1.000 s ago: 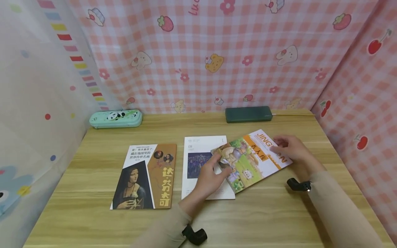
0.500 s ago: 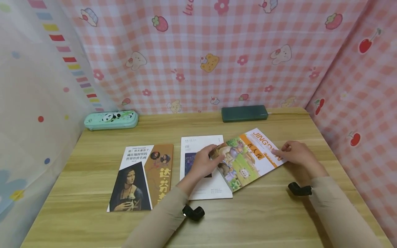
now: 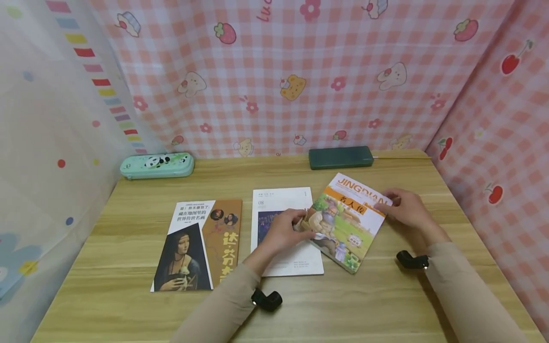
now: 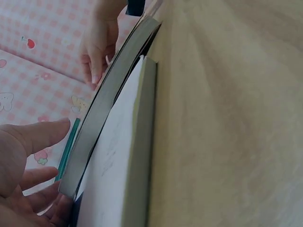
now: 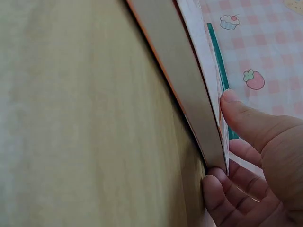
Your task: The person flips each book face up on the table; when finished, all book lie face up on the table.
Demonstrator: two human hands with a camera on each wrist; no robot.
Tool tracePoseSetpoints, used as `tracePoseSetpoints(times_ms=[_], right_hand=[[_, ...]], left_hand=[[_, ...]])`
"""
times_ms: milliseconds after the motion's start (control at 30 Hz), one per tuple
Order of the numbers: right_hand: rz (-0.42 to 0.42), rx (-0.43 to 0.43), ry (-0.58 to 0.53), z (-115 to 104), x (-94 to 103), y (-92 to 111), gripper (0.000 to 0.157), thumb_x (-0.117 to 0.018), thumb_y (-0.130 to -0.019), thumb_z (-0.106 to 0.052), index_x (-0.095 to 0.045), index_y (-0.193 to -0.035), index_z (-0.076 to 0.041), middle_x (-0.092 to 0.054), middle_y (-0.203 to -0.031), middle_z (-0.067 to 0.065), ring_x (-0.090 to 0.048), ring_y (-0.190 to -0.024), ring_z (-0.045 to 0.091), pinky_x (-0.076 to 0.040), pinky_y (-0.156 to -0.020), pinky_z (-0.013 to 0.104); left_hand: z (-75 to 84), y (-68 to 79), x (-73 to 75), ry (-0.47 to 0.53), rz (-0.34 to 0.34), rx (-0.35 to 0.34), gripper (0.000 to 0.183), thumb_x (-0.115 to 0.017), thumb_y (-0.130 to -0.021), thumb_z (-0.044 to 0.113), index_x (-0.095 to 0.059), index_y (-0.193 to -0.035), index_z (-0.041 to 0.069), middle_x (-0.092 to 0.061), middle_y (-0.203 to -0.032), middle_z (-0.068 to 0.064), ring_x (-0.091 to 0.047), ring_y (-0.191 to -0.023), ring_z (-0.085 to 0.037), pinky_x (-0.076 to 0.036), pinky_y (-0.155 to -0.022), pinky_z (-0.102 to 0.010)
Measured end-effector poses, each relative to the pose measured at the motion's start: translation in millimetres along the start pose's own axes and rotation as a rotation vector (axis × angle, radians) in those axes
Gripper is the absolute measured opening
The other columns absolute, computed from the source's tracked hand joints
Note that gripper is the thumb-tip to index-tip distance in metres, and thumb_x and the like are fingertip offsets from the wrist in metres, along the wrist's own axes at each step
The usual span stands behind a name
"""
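An illustrated paperback book (image 3: 349, 221) with an orange band and "JINGDIAN" on its cover lies at a slant, its left corner over a white book (image 3: 296, 267) with a dark blue picture. My right hand (image 3: 407, 209) pinches its right edge, thumb (image 5: 241, 111) on the cover and fingers at the edge below. At its left corner is my left hand (image 3: 283, 233). In the left wrist view, that hand's thumb (image 4: 47, 135) stands a little off the cover while the fingers (image 4: 45, 196) reach the corner. The left hand hides part of the white book's picture.
To the left lies a brown-and-white book (image 3: 227, 214) with a portrait on its cover. A mint panda pencil case (image 3: 157, 166) and a dark green case (image 3: 340, 157) sit along the back of the wooden table (image 3: 107, 267), before a pink checked curtain (image 3: 257, 71).
The illustrated book has turned clockwise, its top now pointing more to the back. The left hand has shifted along its left side; the right hand stays at its right edge.
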State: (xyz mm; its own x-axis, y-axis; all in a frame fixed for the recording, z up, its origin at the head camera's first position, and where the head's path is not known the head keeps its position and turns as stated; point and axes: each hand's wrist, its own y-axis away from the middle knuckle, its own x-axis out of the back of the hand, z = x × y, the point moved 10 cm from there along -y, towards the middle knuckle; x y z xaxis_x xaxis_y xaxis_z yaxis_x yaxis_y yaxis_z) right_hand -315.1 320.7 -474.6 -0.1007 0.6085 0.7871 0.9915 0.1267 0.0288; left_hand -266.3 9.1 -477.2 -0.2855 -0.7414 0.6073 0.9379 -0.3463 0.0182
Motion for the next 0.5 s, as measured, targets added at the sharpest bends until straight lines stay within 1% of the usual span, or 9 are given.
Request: tracePoseSetpoints(times_ms=[33, 133, 200, 267, 333, 400, 500], right_hand=[[0.004, 0.008, 0.001, -0.2, -0.1, -1.6, 0.053, -0.075, -0.092, -0.040, -0.064, -0.126, 0.000, -0.066, -0.113, 0.022, -0.062, -0.096, 0.031, -0.050, -0.071, 0.031], [-0.003, 0.017, -0.018, -0.9, -1.8, -6.3, 0.054, -0.074, -0.094, -0.038, -0.062, -0.130, 0.000, -0.064, -0.118, 0.021, -0.059, -0.099, 0.032, -0.048, -0.075, 0.032], [-0.014, 0.008, -0.036, -0.7, -3.6, -9.2, 0.054, -0.072, -0.095, -0.038, -0.061, -0.132, -0.001, -0.063, -0.119, 0.021, -0.058, -0.100, 0.032, -0.048, -0.077, 0.033], [-0.025, -0.007, -0.064, -1.2, -5.7, -11.2, 0.058, -0.071, -0.096, -0.038, -0.057, -0.136, 0.001, -0.062, -0.119, 0.023, -0.057, -0.102, 0.033, -0.048, -0.079, 0.034], [-0.032, -0.029, -0.096, -0.4, -7.6, -12.7, 0.062, -0.070, -0.097, -0.038, -0.052, -0.141, 0.002, -0.060, -0.123, 0.025, -0.057, -0.107, 0.035, -0.050, -0.083, 0.037], [-0.036, -0.048, -0.135, -0.7, -9.3, -13.4, 0.068, -0.069, -0.097, -0.038, -0.045, -0.146, 0.003, -0.057, -0.128, 0.028, -0.055, -0.114, 0.039, -0.051, -0.089, 0.043], [-0.043, -0.061, -0.182, -2.5, -11.8, -14.4, 0.075, -0.068, -0.098, -0.036, -0.036, -0.152, 0.004, -0.052, -0.136, 0.031, -0.051, -0.123, 0.044, -0.049, -0.098, 0.051]], left_hand=[[0.5, 0.4, -1.7, 0.002, -0.005, -0.003, 0.056, -0.087, -0.081, 0.026, -0.067, -0.131, 0.010, -0.067, -0.114, -0.008, -0.060, -0.100, -0.022, -0.051, -0.087, -0.037], [4.4, 1.2, -7.2, 0.054, -0.023, -0.029, 0.054, -0.087, -0.081, 0.024, -0.067, -0.130, 0.012, -0.068, -0.120, -0.006, -0.061, -0.108, -0.022, -0.051, -0.094, -0.037], [6.9, 1.8, -9.5, 0.097, -0.023, -0.047, 0.052, -0.087, -0.082, 0.022, -0.067, -0.130, 0.011, -0.067, -0.126, -0.005, -0.060, -0.116, -0.022, -0.050, -0.099, -0.038], [8.1, 2.4, -11.5, 0.120, -0.022, -0.051, 0.050, -0.086, -0.083, 0.022, -0.067, -0.128, 0.011, -0.066, -0.128, -0.004, -0.060, -0.119, -0.022, -0.050, -0.101, -0.037], [7.3, 3.5, -13.4, 0.129, -0.019, -0.038, 0.051, -0.085, -0.083, 0.024, -0.067, -0.128, 0.010, -0.067, -0.123, -0.006, -0.062, -0.112, -0.023, -0.053, -0.096, -0.037], [5.4, 4.4, -16.3, 0.140, -0.027, -0.012, 0.054, -0.085, -0.083, 0.027, -0.066, -0.131, 0.009, -0.067, -0.121, -0.006, -0.062, -0.107, -0.022, -0.054, -0.091, -0.035], [4.5, 5.1, -21.5, 0.174, -0.041, 0.010, 0.059, -0.083, -0.085, 0.029, -0.063, -0.136, 0.007, -0.066, -0.124, -0.008, -0.063, -0.104, -0.022, -0.054, -0.089, -0.034]])
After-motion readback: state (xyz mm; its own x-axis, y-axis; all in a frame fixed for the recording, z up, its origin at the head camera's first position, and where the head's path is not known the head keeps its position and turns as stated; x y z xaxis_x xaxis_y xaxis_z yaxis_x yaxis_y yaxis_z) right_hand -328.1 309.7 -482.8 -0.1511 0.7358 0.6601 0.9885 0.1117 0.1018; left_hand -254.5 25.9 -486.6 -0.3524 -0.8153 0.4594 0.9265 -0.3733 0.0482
